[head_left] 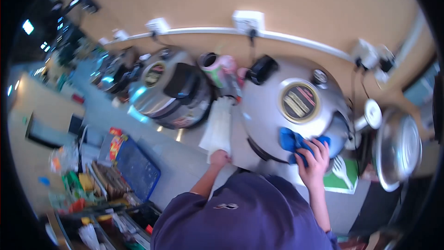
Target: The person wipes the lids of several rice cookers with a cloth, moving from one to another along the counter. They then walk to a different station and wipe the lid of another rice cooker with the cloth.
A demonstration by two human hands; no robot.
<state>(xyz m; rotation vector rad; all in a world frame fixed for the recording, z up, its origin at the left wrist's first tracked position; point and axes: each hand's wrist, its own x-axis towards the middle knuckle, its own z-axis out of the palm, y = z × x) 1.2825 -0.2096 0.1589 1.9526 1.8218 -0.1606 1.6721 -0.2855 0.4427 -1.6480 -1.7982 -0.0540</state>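
Observation:
A large silver rice cooker with a round gold-and-black label stands on the steel counter in front of me. My right hand presses a blue cloth against the cooker's front lid. My left hand grips the lower end of a white cloth that lies on the counter beside the cooker's left side.
A second silver cooker stands to the left. A pink and green cup sits behind the two. A shiny pot lid is at the right. Wall sockets line the beige wall. Cluttered shelves and a blue tray lie lower left.

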